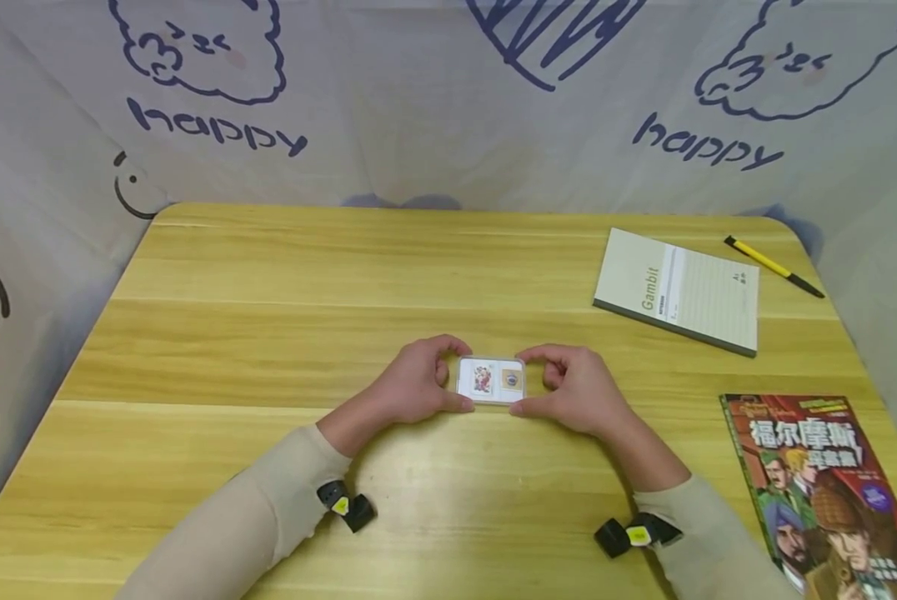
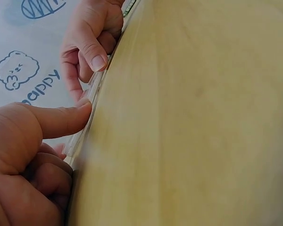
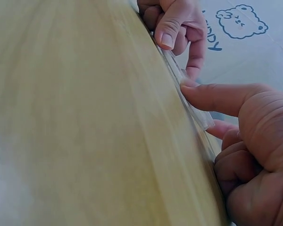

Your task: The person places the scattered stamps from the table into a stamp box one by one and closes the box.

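Note:
A small flat clear plastic case [image 1: 498, 392] lies on the wooden table, with a white insert bearing two small pictures, one reddish and one tan with blue. My left hand [image 1: 418, 382] pinches its left end between thumb and index finger. At the opposite end my right hand [image 1: 579, 387] does the same, thumb on the near edge and index finger on the far one. In the left wrist view the case [image 2: 81, 129] appears edge-on, low against the tabletop. The right wrist view also shows the clear edge of the case [image 3: 198, 115] between both hands.
A beige Gambit notebook [image 1: 707, 292] lies at the back right, with a yellow and black pen [image 1: 771, 265] beyond it. An illustrated book [image 1: 809, 467] rests at the right front. White cloth with blue drawings [image 1: 418, 100] hangs behind the table [image 1: 268, 267].

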The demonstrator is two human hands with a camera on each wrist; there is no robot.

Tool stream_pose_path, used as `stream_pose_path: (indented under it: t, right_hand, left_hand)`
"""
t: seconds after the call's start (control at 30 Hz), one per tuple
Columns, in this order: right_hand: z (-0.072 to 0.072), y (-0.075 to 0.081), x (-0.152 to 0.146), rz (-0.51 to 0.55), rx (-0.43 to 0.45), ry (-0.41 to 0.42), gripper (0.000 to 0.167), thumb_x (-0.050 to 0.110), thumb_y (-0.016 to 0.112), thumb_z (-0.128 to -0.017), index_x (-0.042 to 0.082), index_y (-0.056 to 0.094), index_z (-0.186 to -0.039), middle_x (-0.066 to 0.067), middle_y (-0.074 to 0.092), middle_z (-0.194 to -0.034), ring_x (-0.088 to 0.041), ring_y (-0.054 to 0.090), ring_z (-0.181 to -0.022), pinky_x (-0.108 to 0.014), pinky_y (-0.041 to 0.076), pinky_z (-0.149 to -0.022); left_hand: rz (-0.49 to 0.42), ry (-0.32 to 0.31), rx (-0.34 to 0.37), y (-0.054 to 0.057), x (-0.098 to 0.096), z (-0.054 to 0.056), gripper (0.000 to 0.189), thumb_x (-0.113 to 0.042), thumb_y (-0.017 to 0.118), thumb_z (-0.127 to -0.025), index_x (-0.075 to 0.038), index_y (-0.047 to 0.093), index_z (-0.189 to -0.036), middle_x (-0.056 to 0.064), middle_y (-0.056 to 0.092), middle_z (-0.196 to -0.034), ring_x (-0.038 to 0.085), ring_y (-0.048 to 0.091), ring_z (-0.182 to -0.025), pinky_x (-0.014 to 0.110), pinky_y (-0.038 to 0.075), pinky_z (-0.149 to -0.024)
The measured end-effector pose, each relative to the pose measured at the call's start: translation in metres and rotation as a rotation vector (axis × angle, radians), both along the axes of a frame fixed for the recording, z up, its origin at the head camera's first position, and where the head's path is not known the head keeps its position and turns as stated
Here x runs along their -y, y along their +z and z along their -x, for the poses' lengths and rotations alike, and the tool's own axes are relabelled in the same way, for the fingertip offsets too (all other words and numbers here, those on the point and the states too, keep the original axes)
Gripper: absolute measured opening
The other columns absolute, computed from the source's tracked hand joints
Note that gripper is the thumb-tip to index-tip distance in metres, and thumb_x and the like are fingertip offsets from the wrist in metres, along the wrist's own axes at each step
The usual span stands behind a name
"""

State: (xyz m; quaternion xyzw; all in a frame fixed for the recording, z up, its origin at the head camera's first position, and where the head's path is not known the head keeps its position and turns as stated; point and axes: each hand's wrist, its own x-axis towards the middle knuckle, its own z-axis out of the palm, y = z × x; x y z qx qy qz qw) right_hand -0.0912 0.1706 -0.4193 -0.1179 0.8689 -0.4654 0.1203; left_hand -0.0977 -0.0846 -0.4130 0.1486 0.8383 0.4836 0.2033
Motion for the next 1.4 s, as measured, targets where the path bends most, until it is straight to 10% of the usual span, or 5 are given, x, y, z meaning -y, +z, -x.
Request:
stream_pose_path:
  t: [0.93,1.4]
  right_hand:
    - [0.0006,0.0079,0.0023,-0.223,0.066,-0.004,0.070,0.041,0.094,-0.064,0.022,0.070,-0.127,0.000,0.045,-0.054,-0.013,0.037,-0.049,-0.026,0.029,-0.045]
    - [0.0036,-0.0014,-0.0026,-0.100,0.024,0.034,0.062,0.031,0.096,-0.066,0.017,0.073,-0.122,0.003,0.041,-0.056,-0.013,0.036,-0.051,-0.028,0.031,-0.050]
  left_hand:
    - [0.059,0.090,-0.025,-0.0027,-0.0004,-0.0007,0.064,-0.015,0.095,-0.067,-0.006,0.069,-0.125,0.000,0.043,-0.062,0.012,0.037,-0.054,0.025,0.031,-0.049]
    - [0.081,0.096,-0.043,-0.0057,0.0010,-0.0036,0.066,-0.019,0.096,-0.065,-0.008,0.069,-0.124,0.001,0.045,-0.062,0.012,0.039,-0.054,0.025,0.031,-0.049]
